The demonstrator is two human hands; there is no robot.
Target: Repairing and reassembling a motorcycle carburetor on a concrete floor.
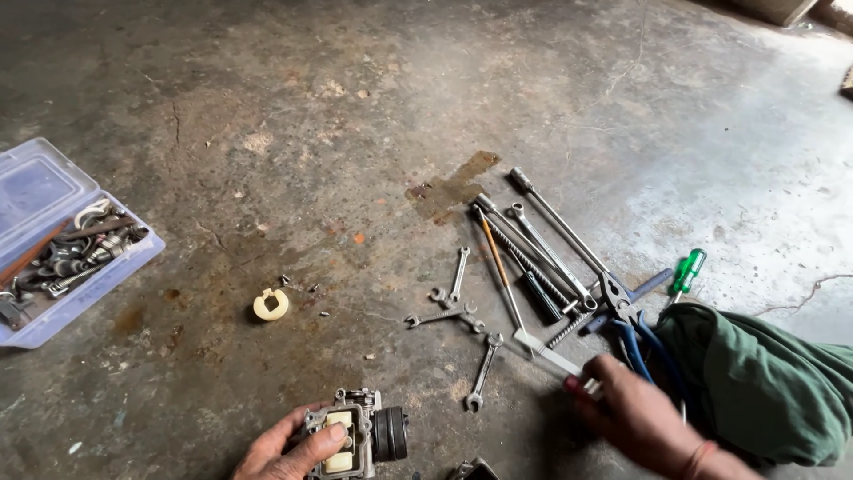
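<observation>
between the hands, the carburetor (355, 437) is clamped by the left hand (289, 449) and best kept level while a screwdriver (546, 356) is gripped by the right hand (635, 418).

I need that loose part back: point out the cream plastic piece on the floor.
In the head view the cream plastic piece lies left of centre on the concrete floor, between the clear parts box and the small spanners.

A box (53, 240) of parts is lying far left on the floor (355, 107). A ring (271, 305) is sitting between it and the wrenches (458, 307), which are lying left of the pliers (622, 316). The carburetor (355, 436) is sitting nearest the camera.
</observation>
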